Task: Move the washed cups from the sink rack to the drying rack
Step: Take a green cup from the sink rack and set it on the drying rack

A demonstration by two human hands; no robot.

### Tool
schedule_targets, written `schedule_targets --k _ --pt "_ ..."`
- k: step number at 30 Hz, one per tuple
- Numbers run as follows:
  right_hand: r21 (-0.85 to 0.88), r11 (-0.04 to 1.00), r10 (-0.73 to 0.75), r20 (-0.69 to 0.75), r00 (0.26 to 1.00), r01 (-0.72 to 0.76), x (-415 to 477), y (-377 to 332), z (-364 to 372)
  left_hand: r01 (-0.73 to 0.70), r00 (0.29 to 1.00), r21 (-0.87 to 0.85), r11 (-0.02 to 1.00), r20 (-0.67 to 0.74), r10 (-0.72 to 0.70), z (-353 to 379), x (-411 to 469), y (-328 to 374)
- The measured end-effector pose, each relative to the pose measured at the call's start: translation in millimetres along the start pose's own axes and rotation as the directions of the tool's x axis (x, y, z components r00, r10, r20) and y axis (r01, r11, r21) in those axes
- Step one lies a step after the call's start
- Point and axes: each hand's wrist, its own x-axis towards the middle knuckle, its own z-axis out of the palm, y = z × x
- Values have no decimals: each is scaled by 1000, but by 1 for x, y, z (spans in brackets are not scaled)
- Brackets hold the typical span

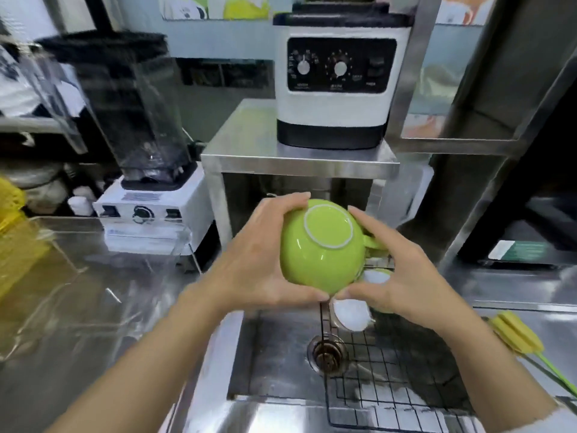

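A lime-green cup (321, 245) hangs upside down above the sink (268, 354), its white-ringed base facing me and its handle pointing right. My left hand (262, 254) grips its left side and my right hand (402, 276) grips its right side. Below my right hand, more green cups with white insides (351, 315) lie on the black wire sink rack (390, 385); my hand partly hides them. A clear plastic tray (93, 276) sits on the counter at the left.
A white blender (146, 214) stands behind the tray. A white appliance with two dials (337, 79) sits on a steel shelf (299, 160) over the sink's back. Yellow basket at far left (12, 207). A yellow brush (518, 335) lies right of the sink.
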Motion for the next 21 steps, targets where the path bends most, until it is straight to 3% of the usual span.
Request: schedule_targets --k 7,13,21 --pt "60 994 -94 30 995 92 61 -64 86 61 998 90 994 -22 -60 -104 -39 -47" --pt "48 995 -97 109 989 93 110 -103 169 236 971 125 964 -10 -237 -175 -79 -106" --pt "-29 999 -16 225 974 23 154 -115 239 423 896 102 901 101 -432 -199 -100 -182"
